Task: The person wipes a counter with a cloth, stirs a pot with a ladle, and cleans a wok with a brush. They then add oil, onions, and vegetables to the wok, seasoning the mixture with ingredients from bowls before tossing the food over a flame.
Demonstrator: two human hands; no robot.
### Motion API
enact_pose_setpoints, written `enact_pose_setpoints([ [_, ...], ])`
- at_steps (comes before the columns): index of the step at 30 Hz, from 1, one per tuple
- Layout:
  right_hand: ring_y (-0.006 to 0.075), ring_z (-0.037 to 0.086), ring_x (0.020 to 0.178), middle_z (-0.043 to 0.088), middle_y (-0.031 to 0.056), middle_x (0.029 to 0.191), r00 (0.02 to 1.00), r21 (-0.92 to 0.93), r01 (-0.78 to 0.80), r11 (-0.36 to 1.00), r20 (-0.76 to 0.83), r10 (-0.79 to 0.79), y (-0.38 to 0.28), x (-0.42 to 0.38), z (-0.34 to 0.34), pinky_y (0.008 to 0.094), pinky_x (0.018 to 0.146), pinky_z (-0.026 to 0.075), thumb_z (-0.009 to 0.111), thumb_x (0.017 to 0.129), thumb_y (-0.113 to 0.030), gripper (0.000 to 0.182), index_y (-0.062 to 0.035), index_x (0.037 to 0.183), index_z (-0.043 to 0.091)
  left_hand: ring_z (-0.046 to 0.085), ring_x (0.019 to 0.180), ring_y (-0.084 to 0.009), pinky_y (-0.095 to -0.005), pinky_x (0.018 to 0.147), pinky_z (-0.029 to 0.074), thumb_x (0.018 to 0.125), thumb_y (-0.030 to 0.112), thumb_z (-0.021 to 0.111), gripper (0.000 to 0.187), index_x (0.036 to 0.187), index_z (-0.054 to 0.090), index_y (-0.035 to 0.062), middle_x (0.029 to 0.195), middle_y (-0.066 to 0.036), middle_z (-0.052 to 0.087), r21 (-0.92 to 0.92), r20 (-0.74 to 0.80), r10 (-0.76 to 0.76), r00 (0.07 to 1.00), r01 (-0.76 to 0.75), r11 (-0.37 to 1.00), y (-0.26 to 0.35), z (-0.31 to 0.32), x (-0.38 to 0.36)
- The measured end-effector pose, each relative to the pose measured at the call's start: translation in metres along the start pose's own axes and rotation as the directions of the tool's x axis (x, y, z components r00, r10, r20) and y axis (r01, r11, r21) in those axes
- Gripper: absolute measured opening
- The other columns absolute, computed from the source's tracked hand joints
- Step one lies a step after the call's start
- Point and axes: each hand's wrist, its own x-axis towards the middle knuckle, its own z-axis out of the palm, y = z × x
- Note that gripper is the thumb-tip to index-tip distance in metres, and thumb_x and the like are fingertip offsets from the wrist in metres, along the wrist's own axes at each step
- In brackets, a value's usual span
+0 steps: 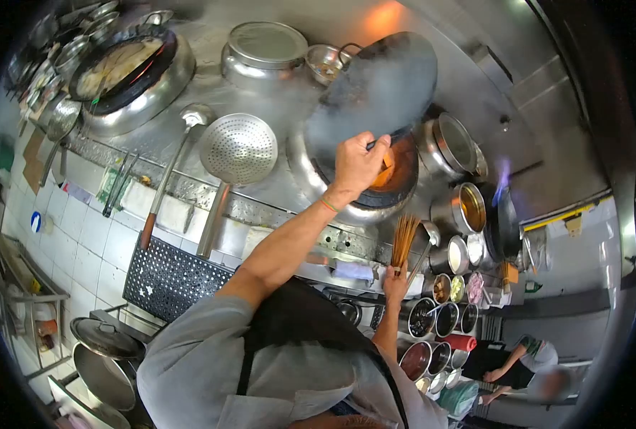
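Note:
My left hand [357, 164] grips the ear of a large dark wok [378, 89], which is tilted up on its edge and giving off steam. Beneath it the round burner [403, 168] glows orange inside its metal ring. My right hand [395, 284] is wrapped around a bamboo wok brush [404, 239], bristles pointing up, near the front edge of the stove. A ladle [429, 232] lies just beside the brush.
A perforated strainer [239, 149] and another ladle [166, 168] lie on the stove. An oil-filled wok [121, 68] sits at far left, a lidded pot [266, 50] behind. Seasoning pots [422, 318] line the right. A co-worker [525, 361] stands at lower right.

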Motion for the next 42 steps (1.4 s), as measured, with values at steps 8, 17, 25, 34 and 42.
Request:
enact_pose_setpoints([
  [8,0.0164,0.058,0.060,0.058,0.0066,0.079,0.928,0.924,-0.370,0.098,0.361,0.093,-0.034,0.038,-0.090,0.0300,0.048,0.050,0.056,0.095,-0.026,0.021,-0.0066,0.103,0.052,0.058,0.053,-0.0362,-0.0409,0.047,0.044,0.081,0.027,0.070,0.035,0.061,0.052,0.0036,0.055,-0.016,0.056,0.373,0.498,0.175,0.849,-0.392,0.841,-0.023,-0.007,-0.063],
  [17,0.0183,0.063,0.084,0.064,0.0094,0.095,0.831,0.772,-0.205,0.602,0.462,-0.310,-0.131,0.166,-0.093,0.0299,0.061,0.052,0.068,0.084,-0.027,0.051,-0.0082,0.129,0.051,0.062,0.058,-0.0346,-0.0459,0.051,0.047,0.081,0.028,0.067,0.026,0.070,0.059,0.0066,0.064,-0.015,0.063,0.494,0.704,0.056,0.708,-0.544,0.678,-0.070,0.025,-0.077],
  [25,0.0239,0.065,0.088,0.066,0.0143,0.110,0.463,0.480,0.210,0.852,0.719,-0.519,-0.213,0.240,-0.043,0.0396,0.079,0.052,0.065,0.086,-0.037,0.064,-0.0080,0.139,0.045,0.064,0.058,-0.0347,-0.0466,0.055,0.049,0.081,0.031,0.066,0.026,0.071,0.063,0.0074,0.065,-0.014,0.065,0.584,0.700,-0.016,0.714,-0.559,0.589,-0.075,0.042,-0.076],
  [34,0.0399,0.065,0.086,0.067,0.0209,0.087,0.851,0.169,0.406,0.898,0.289,-0.439,-0.240,0.274,0.061,0.0514,0.074,0.051,0.056,0.086,-0.027,0.048,-0.0051,0.127,0.045,0.064,0.058,-0.0336,-0.0460,0.053,0.050,0.083,0.030,0.064,0.027,0.070,0.062,0.0061,0.066,-0.014,0.066,0.581,0.702,0.006,0.712,-0.578,0.573,-0.084,0.047,-0.083],
  [42,0.0321,0.067,0.075,0.069,0.0173,0.087,0.798,0.107,0.422,0.900,0.428,-0.425,-0.177,0.320,0.052,0.0414,0.066,0.053,0.066,0.082,-0.030,0.048,-0.0145,0.125,0.056,0.066,0.058,-0.0313,-0.0450,0.053,0.051,0.085,0.029,0.060,0.025,0.074,0.063,0.0068,0.063,-0.014,0.065,0.599,0.704,-0.039,0.709,-0.563,0.570,-0.082,0.051,-0.082],
])
